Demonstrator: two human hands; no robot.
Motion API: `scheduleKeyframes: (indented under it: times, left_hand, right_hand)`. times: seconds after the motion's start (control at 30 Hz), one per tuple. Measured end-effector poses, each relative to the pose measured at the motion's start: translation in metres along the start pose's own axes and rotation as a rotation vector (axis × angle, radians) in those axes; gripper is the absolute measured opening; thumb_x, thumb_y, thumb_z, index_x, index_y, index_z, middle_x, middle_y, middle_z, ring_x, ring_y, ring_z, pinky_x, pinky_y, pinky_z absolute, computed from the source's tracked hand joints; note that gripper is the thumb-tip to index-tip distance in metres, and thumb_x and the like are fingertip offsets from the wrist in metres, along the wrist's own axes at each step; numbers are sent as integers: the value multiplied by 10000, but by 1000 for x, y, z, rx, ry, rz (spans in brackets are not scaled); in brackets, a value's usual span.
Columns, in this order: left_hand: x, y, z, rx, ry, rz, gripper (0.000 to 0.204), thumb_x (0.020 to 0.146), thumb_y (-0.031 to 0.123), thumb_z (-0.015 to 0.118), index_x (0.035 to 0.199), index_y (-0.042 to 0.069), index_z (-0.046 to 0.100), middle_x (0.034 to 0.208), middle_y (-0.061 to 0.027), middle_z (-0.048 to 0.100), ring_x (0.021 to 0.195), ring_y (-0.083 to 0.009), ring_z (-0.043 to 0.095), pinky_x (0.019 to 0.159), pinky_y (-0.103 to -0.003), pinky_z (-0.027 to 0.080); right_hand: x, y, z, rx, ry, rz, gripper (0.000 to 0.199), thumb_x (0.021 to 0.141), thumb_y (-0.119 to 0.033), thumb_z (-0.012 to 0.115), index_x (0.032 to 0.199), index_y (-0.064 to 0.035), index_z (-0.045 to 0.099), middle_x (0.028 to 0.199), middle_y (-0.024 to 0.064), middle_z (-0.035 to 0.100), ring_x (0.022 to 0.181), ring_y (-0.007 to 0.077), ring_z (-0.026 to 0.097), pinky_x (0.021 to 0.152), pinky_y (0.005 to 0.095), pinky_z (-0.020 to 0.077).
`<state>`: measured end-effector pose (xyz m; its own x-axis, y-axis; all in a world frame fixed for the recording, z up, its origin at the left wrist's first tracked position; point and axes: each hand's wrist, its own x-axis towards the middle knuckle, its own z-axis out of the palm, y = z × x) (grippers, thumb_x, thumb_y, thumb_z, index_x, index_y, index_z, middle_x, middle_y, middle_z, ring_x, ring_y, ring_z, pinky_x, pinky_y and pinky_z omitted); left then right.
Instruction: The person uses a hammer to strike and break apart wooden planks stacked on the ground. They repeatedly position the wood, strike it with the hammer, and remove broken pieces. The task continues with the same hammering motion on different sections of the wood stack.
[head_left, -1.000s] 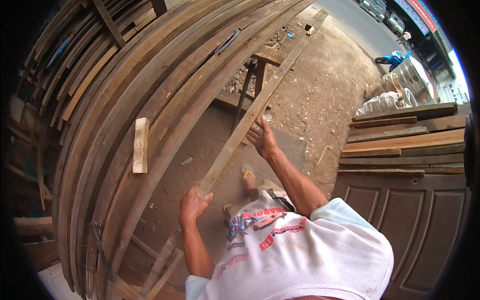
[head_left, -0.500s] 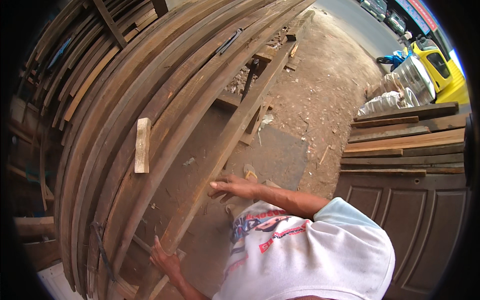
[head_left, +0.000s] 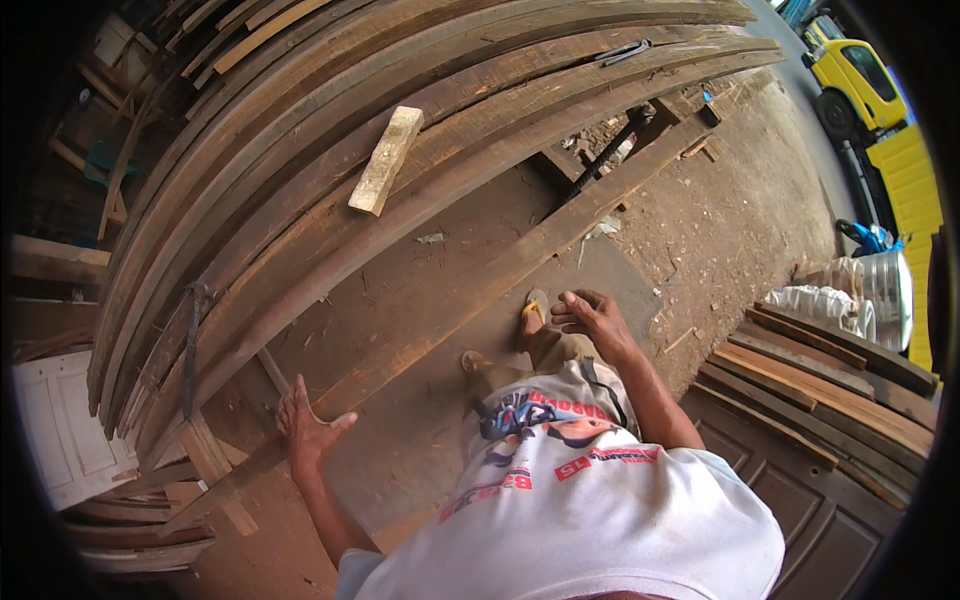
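- Long wooden plank [head_left: 470, 290] runs diagonally from 7 o'clock to 1 o'clock, low over the dirt floor [head_left: 700, 220]; its far end at 1 o'clock is lost among scrap and a dark stand, hard to make out.
- Left hand [head_left: 308, 428] at 8 o'clock, fingers spread, palm pressed on the plank's near end; cannot tell if any fingers wrap under the edge.
- Right hand [head_left: 592, 318] just right of centre, fingers loosely curled and apart, beside the plank; contact with it unclear.
- Sandalled foot [head_left: 535, 312] touching the plank edge, partly hidden by the right hand and knee.
- Stack of long boards [head_left: 300, 160] fills 9 to 12 o'clock; short pale wood block [head_left: 386, 160] lies on it.
- Yellow truck [head_left: 860, 80] at 2 o'clock, cut off by the rim.
- White panel door [head_left: 60, 430] at 8 o'clock, partly cut off.
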<state>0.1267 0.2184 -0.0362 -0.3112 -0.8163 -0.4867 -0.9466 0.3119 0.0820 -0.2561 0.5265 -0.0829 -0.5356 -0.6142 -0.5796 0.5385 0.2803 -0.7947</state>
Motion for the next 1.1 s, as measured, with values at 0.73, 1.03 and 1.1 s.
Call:
scheduleKeyframes:
  times: [0.73, 1.03, 1.1]
  left_hand:
    - [48, 238, 48, -176, -89, 483, 825, 714, 369, 924, 1392, 70, 559, 1279, -243, 677, 1187, -431, 647, 991, -510, 520]
    - [44, 138, 39, -148, -97, 354, 869, 693, 384, 932, 1422, 107, 548, 1387, -207, 629, 1318, -386, 568, 1145, -479, 394]
    - [53, 115, 64, -138, -69, 311, 885, 690, 402, 930, 1430, 114, 539, 1407, -209, 619, 1346, -388, 548, 1182, -477, 344]
  right_hand:
    - [147, -47, -143, 490, 185, -262, 974, 949, -667, 638, 1528, 58, 341, 1435, 250, 543, 1320, 348, 560, 1115, 453, 433]
    - [132, -35, -64, 212, 166, -165, 748, 928, -499, 770, 1416, -20, 466, 1319, 109, 588, 1143, 300, 621, 885, 411, 495]
    - [140, -22, -54, 188, 133, -121, 749, 923, -511, 771, 1406, -21, 476, 1322, 111, 587, 1173, 309, 614, 896, 415, 494]
